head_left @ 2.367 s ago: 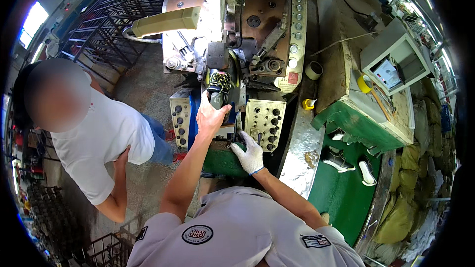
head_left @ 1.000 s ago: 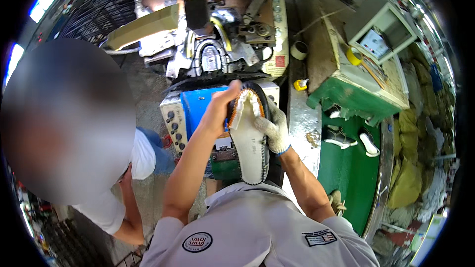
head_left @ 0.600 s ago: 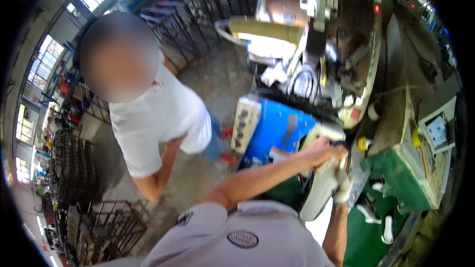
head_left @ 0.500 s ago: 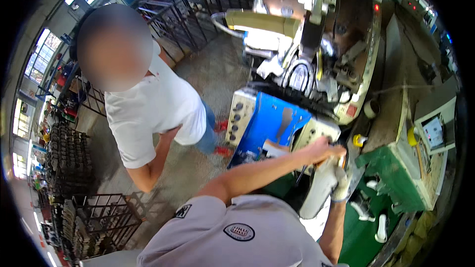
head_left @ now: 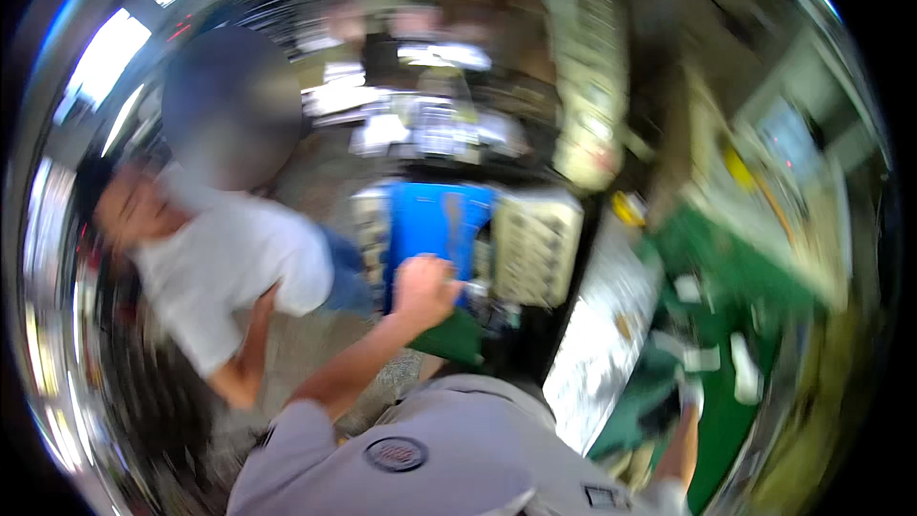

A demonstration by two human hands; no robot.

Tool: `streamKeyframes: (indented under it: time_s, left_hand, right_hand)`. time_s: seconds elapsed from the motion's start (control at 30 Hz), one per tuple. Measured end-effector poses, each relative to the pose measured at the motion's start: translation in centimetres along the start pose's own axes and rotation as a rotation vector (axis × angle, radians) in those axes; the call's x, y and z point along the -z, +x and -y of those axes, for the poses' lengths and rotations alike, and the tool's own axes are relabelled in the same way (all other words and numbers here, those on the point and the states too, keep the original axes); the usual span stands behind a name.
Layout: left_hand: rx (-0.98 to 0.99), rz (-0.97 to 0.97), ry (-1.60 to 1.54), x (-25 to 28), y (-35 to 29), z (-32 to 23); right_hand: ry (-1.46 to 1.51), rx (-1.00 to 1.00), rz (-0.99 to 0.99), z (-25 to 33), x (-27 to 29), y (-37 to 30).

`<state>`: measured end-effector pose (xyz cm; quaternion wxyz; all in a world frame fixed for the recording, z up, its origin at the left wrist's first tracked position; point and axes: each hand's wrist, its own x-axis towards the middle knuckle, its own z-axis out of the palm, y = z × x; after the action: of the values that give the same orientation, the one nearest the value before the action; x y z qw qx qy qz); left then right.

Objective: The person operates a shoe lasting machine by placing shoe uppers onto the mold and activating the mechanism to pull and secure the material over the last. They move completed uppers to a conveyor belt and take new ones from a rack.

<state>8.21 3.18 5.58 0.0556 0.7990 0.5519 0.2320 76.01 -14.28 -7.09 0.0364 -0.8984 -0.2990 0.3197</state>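
My left hand [head_left: 427,291] is raised in front of the blue panel [head_left: 435,220] of the machine, its fingers curled closed. What is inside them, if anything, I cannot make out. My right arm reaches out to the right, over a green surface [head_left: 712,463]. The right hand [head_left: 690,396], in a pale glove, is smeared by motion beside a dark shoe-like thing [head_left: 661,413]. Pale shoe-like pieces lie near it, one white piece [head_left: 746,369] to its right. Whether the right hand touches any of them is unclear.
A person in a white shirt [head_left: 239,248] stands at my left. The machine's pale button box [head_left: 538,248] is in front of me. A shiny metal sheet [head_left: 604,330] slopes beside the green surface. A yellow roll-like thing [head_left: 628,209] sits behind it.
The view has swung right and blurred. Both hands were on a long pale piece; now they are apart, the left by the blue panel, the right out over the green surface.
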Motion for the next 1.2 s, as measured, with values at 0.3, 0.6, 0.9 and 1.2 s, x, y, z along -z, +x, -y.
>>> streamKeyframes:
  time_s: [0.3,0.6,0.9,1.2]
  left_hand:
    - [0.068,0.069,0.225,-0.4,-2.8,1.1]
    - [0.113,0.099,0.21,-0.8,-2.2,0.5]
    - [0.147,0.085,0.177,-0.3,-2.7,-0.2]
    - [0.523,0.275,-1.106,-0.4,8.9,-3.5]
  right_hand:
    - [-0.557,-0.378,0.31,-1.9,-7.3,4.8]
    - [1.322,-0.518,-0.299,6.1,-11.5,14.2]
    - [1.902,0.054,0.142,8.7,-12.3,7.3]
    - [1.959,0.163,0.991,33.4,-11.6,-17.1]
